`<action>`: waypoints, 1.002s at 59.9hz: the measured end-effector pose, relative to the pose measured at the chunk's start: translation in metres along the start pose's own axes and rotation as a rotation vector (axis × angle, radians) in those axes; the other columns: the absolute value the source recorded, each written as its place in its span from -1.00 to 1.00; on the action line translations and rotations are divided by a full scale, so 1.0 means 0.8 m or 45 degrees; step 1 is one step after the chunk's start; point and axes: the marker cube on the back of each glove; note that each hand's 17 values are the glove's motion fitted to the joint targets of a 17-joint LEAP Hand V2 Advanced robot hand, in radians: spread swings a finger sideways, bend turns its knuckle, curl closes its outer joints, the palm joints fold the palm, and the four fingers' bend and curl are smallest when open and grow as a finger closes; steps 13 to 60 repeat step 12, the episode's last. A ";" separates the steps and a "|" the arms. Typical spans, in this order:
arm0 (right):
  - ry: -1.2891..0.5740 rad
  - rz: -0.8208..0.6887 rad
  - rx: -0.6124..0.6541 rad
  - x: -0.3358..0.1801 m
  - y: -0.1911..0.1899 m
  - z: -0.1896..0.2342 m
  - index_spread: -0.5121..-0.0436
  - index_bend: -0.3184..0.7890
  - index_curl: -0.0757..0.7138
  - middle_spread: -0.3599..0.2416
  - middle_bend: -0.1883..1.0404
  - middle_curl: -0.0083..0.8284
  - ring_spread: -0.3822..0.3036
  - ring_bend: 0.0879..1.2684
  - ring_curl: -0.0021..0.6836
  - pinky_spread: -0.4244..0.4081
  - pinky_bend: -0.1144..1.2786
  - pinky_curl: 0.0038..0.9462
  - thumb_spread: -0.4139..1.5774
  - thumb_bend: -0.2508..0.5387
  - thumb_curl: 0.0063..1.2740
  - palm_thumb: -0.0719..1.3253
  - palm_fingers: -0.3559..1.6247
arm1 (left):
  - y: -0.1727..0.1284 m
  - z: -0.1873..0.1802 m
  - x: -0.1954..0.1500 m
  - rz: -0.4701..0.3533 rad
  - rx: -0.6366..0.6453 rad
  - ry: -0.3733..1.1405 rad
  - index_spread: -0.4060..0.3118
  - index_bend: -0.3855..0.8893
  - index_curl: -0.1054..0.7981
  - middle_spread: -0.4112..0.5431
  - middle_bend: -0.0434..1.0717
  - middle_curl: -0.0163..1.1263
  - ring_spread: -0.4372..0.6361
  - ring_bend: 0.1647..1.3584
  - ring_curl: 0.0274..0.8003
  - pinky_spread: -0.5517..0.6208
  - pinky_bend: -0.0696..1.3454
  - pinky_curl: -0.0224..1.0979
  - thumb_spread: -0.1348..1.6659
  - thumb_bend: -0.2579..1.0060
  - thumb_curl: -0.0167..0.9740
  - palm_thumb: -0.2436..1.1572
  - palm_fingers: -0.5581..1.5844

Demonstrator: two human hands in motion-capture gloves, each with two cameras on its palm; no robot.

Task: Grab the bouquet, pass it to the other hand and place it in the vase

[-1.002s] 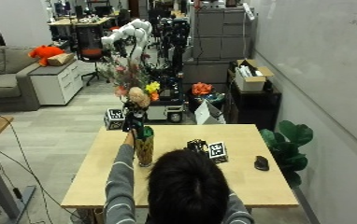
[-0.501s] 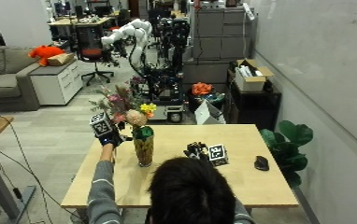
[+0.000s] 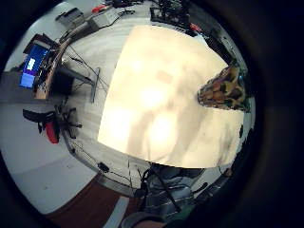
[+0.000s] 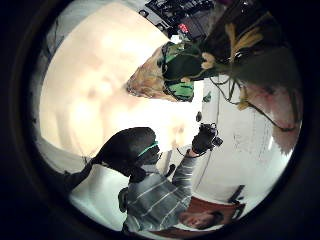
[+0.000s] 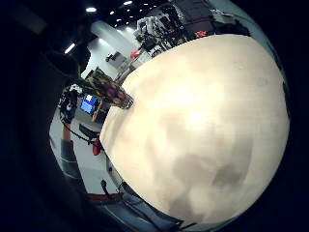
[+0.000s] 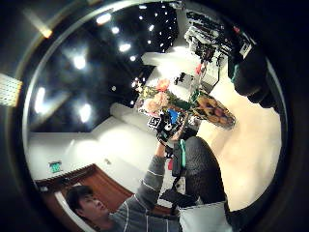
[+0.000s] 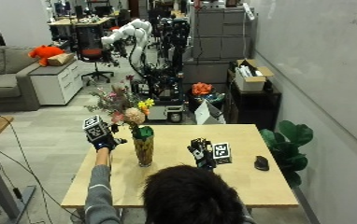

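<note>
The bouquet (image 7: 124,106) stands with its stems in the mouth of the patterned vase (image 7: 144,149), flowers leaning toward the person's left. The vase stands upright on the wooden table (image 7: 184,186), left of centre. The left hand (image 7: 102,138) is raised just beside the bouquet's lower part, at about the level of the vase mouth; the views do not show whether its fingers hold any stem, so its grip cannot be determined. The right hand (image 7: 201,152) is low over the table, well apart from the vase, fingers relaxed and holding nothing. A dark computer mouse (image 7: 262,163) lies near the table's right edge.
</note>
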 end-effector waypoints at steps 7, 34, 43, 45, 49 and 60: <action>-0.136 -0.232 -0.020 -0.023 -0.003 0.003 0.31 -0.18 0.02 -0.25 -0.27 0.17 -0.49 -0.43 0.27 -0.38 -0.49 -0.23 0.49 -0.42 -0.30 0.01 0.49 | -0.067 0.036 -0.048 -0.136 0.040 -0.066 0.52 -0.28 -0.61 0.93 -0.65 -0.72 0.92 -0.64 -0.49 0.84 -0.62 -0.44 -0.03 -0.66 -0.23 -0.32 -0.70; -0.075 -0.122 -0.015 -0.016 -0.003 0.002 0.31 -0.19 0.02 -0.25 -0.27 0.17 -0.49 -0.43 0.27 -0.38 -0.49 -0.23 0.49 -0.42 -0.30 0.01 0.49 | -0.088 0.050 -0.065 -0.182 0.028 -0.066 0.52 -0.26 -0.61 0.93 -0.64 -0.72 0.91 -0.64 -0.49 0.83 -0.63 -0.44 -0.03 -0.65 -0.23 -0.32 -0.69; -0.075 -0.122 -0.015 -0.016 -0.003 0.002 0.31 -0.19 0.02 -0.25 -0.27 0.17 -0.49 -0.43 0.27 -0.38 -0.49 -0.23 0.49 -0.42 -0.30 0.01 0.49 | -0.088 0.050 -0.065 -0.182 0.028 -0.066 0.52 -0.26 -0.61 0.93 -0.64 -0.72 0.91 -0.64 -0.49 0.83 -0.63 -0.44 -0.03 -0.65 -0.23 -0.32 -0.69; -0.075 -0.122 -0.015 -0.016 -0.003 0.002 0.31 -0.19 0.02 -0.25 -0.27 0.17 -0.49 -0.43 0.27 -0.38 -0.49 -0.23 0.49 -0.42 -0.30 0.01 0.49 | -0.088 0.050 -0.065 -0.182 0.028 -0.066 0.52 -0.26 -0.61 0.93 -0.64 -0.72 0.91 -0.64 -0.49 0.83 -0.63 -0.44 -0.03 -0.65 -0.23 -0.32 -0.69; -0.075 -0.122 -0.015 -0.016 -0.003 0.002 0.31 -0.19 0.02 -0.25 -0.27 0.17 -0.49 -0.43 0.27 -0.38 -0.49 -0.23 0.49 -0.42 -0.30 0.01 0.49 | -0.088 0.050 -0.065 -0.182 0.028 -0.066 0.52 -0.26 -0.61 0.93 -0.64 -0.72 0.91 -0.64 -0.49 0.83 -0.63 -0.44 -0.03 -0.65 -0.23 -0.32 -0.69; -0.075 -0.122 -0.015 -0.016 -0.003 0.002 0.31 -0.19 0.02 -0.25 -0.27 0.17 -0.49 -0.43 0.27 -0.38 -0.49 -0.23 0.49 -0.42 -0.30 0.01 0.49 | -0.088 0.050 -0.065 -0.182 0.028 -0.066 0.52 -0.26 -0.61 0.93 -0.64 -0.72 0.91 -0.64 -0.49 0.83 -0.63 -0.44 -0.03 -0.65 -0.23 -0.32 -0.69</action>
